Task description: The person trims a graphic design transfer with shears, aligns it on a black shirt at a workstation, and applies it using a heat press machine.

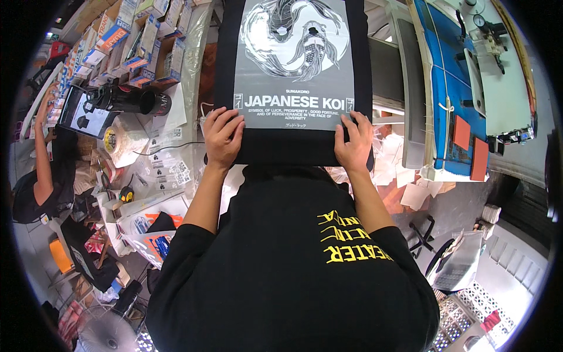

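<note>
A grey print transfer sheet (267, 120) with a white koi design and lettering lies on a black cloth garment (287, 145), which is spread over a flat board in front of me. At the sheet's lower left corner, my left hand (223, 141) has its thumb and fingertips closed on the edge. My right hand (354, 144) grips the lower right corner the same way, its wrist just over the garment's border. The sheet looks flat and lined up with the garment. Whatever is under my fingertips is hidden.
Stacked cardboard boxes (158, 50), a black cylindrical device (126, 100) and a tape roll (110, 141) crowd the left bench. A co-worker's arm (42, 158) reaches in at far left. Right stands a blue-covered table (448, 70) with a gauge-fitted machine (489, 38); a fan (108, 337) is lower left.
</note>
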The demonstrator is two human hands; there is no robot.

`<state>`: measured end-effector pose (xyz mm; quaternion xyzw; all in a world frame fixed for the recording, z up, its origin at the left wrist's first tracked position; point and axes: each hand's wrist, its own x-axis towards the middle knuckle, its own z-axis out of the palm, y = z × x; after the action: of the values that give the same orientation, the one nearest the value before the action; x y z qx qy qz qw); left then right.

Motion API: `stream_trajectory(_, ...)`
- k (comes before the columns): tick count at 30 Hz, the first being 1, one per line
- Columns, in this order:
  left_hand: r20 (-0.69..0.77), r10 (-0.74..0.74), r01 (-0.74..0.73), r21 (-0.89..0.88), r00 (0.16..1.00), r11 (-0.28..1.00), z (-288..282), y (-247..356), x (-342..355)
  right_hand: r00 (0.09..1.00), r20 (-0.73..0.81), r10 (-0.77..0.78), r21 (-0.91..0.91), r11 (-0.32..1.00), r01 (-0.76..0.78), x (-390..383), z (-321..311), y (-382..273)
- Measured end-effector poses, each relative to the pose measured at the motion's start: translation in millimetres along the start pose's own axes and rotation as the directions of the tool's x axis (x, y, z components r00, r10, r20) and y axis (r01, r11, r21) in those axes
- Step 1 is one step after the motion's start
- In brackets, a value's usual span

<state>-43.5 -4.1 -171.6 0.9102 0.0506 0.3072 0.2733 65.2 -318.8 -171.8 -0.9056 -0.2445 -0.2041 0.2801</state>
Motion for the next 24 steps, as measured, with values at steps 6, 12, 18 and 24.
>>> stream_trajectory(6, -0.001, 0.020, -0.020, -0.003, 1.000, 1.000, 0.4, 0.8, 1.6, 1.000, -0.015, -0.003, 0.004, 1.000, 0.003, -0.5, 0.9, -0.1)
stream_trajectory(12, 0.036, 0.009, -0.009, -0.014, 0.999, 1.000, -0.3, 2.1, 5.4, 0.999, 0.016, 0.033, 0.005, 0.999, -0.033, 1.9, -4.9, -1.7)
stream_trajectory(18, -0.042, -0.699, 0.579, -0.526, 0.714, 0.623, 6.8, -48.2, 42.9, 0.599, 0.208, 0.773, 0.166, 0.576, -0.801, 35.8, 0.2, 68.8)
stream_trajectory(24, 0.778, -0.505, 0.882, -0.466, 0.375, -0.063, 6.9, -127.2, 27.5, 0.308, 0.806, 0.506, 0.478, -0.247, -0.843, 37.1, -8.8, 101.5)
